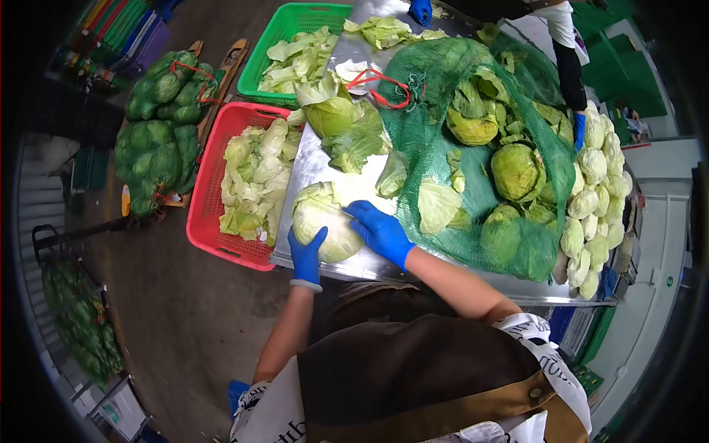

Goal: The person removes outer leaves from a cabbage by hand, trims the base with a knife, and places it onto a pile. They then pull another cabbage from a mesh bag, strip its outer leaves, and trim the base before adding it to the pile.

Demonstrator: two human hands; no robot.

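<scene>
A head of cabbage [321, 207] sits on the metal table [304, 162] at its near left corner, between the person's two blue-gloved hands. The left hand [306, 255] bears on its near left side, thumb standing away from the fingers; the fingers are partly hidden, so their spacing cannot be told. The right hand [380, 230] lies against its right side, fingers extended and slightly apart at the tips. Just left of the table stands a red crate [233, 253] of loose leaves, with a green crate [314, 9], also holding leaves, on its far side. Right of the hands, a green net bag [421, 66] lies spread with cabbages in and under it; a red cord [391, 87] lies at its far left. Pale cabbages [594, 199] are piled at the right end, with a co-worker's gloved hand [580, 133] beside them.
</scene>
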